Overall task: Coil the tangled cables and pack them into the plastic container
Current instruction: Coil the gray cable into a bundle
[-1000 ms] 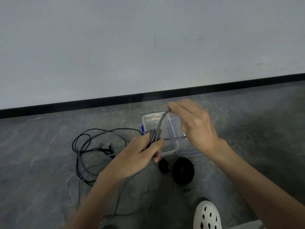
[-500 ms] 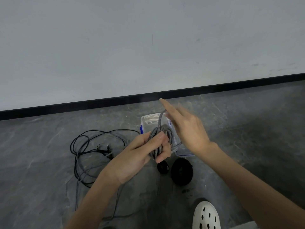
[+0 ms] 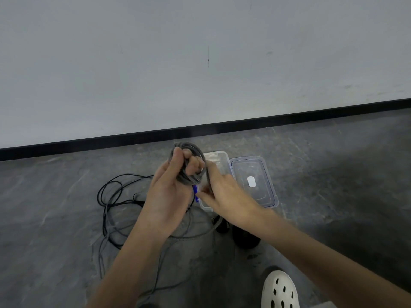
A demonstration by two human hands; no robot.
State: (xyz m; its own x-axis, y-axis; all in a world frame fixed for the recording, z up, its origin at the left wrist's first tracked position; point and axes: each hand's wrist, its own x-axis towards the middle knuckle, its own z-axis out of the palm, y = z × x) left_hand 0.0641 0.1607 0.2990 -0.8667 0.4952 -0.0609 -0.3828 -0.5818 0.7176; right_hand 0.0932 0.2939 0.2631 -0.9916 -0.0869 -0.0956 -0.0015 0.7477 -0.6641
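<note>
loosely round braided grey coil (image 3: 188,178)

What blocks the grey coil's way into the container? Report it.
Nothing visible. The container stands open behind the grey coil in the left hand, lid beside it; only the right hand overlaps it in view.

Cable coil (image 3: 188,180) higher, seemingly fuller.
</note>
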